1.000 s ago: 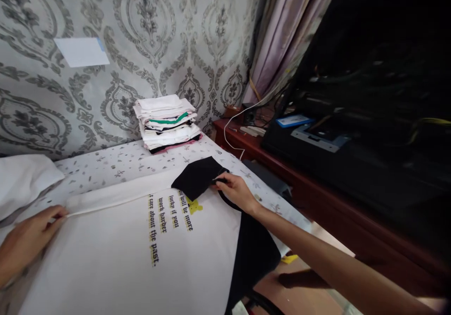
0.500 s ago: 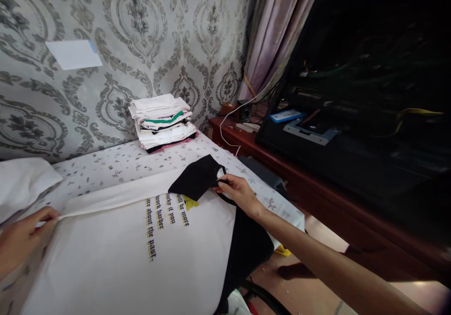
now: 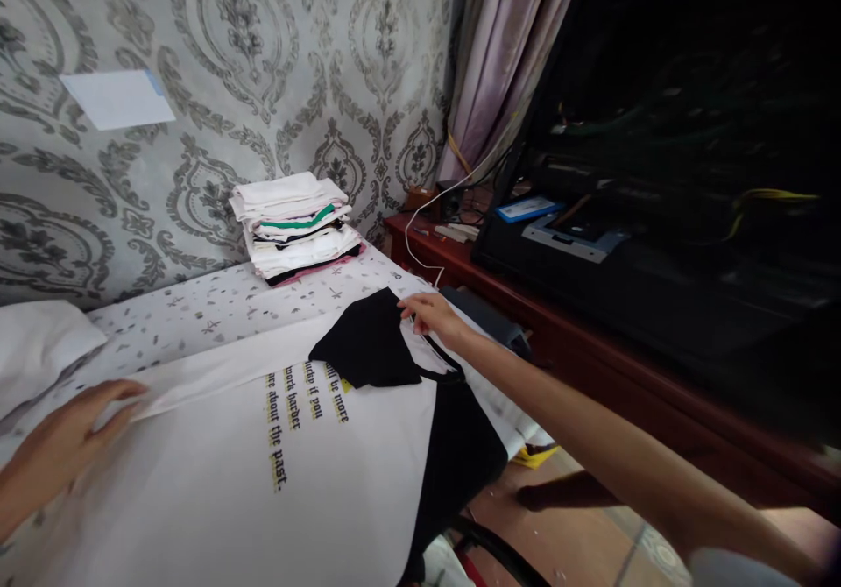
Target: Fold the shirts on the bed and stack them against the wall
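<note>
A white T-shirt (image 3: pixel 216 482) with black sleeves and black-and-yellow printed lettering lies spread on the bed, its far side folded over in a long strip. My left hand (image 3: pixel 79 434) rests at the hem end of that strip, thumb and fingers apart. At the neck end, my right hand (image 3: pixel 434 315) hovers over the shirt's collar, loosely bent fingertips beside the edge of the folded-over black sleeve (image 3: pixel 368 342); nothing is visibly pinched in them. The other black sleeve (image 3: pixel 460 447) hangs toward the bed's near edge.
A stack of folded clothes (image 3: pixel 295 228) stands on the patterned bedsheet (image 3: pixel 203 311) by the wall. A white pillow (image 3: pixel 45 342) lies at left. To the right is a dark red desk (image 3: pixel 591 350) carrying an open black computer case (image 3: pixel 657 175) and a white cable (image 3: pixel 411 232).
My left hand has loosened its pinch on the hem and its fingers have parted. My right hand has let go of the collar and risen slightly; the black sleeve lies flatter and wider.
</note>
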Motion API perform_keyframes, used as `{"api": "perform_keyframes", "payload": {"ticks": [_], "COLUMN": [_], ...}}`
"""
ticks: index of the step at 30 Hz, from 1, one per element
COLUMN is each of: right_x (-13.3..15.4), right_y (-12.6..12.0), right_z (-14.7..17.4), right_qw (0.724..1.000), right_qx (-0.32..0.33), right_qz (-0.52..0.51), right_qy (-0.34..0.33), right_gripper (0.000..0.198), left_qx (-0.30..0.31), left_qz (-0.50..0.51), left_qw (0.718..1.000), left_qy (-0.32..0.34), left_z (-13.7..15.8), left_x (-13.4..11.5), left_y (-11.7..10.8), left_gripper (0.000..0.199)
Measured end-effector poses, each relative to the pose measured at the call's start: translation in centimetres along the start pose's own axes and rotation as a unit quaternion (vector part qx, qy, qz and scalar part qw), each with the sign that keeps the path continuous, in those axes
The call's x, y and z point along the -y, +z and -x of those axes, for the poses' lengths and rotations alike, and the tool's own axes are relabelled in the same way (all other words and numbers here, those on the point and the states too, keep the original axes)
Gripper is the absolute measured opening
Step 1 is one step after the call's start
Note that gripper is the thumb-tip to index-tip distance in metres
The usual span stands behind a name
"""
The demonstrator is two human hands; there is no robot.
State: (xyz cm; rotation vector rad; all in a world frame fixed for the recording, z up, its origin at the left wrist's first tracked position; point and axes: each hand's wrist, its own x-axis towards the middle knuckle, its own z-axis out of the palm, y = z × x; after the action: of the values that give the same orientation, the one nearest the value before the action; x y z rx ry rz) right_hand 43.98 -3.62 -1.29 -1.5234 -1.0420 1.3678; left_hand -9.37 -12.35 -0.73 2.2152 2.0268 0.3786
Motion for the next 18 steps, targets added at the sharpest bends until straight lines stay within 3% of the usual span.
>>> {"api": "perform_keyframes", "payload": {"ticks": [2,6,9,14,18], "right_x": [1.1,2.3,2.6,2.6,2.5], "right_y": [0.4,1.0,1.0,0.3,-0.7], "right_z": [-2.7,-6.5,-7.8,-8.7,-9.3], "right_qw": [0.999,0.991,0.986,0.981,0.985], "right_qx": [0.005,0.053,0.076,0.095,0.087], "right_qz": [-0.013,-0.029,-0.052,-0.077,-0.071], "right_qy": [0.049,0.121,0.142,0.149,0.132], "right_gripper": [0.015,0.027,0.030,0.029,0.028], "left_qx": [-0.007,0.027,0.056,0.091,0.116], "left_qz": [0.038,0.042,0.048,0.013,-0.004], "left_qw": [0.999,0.985,0.964,0.948,0.944], "left_qy": [0.019,0.163,0.255,0.303,0.310], "left_z": [-1.5,-5.3,-9.1,-14.6,-15.7], "left_x": [-4.4,-14.1,-19.8,-26.7,-29.9], "left_y": [0.4,2.6,5.5,10.9,13.5], "left_gripper": [0.034,0.041,0.044,0.052,0.066]}}
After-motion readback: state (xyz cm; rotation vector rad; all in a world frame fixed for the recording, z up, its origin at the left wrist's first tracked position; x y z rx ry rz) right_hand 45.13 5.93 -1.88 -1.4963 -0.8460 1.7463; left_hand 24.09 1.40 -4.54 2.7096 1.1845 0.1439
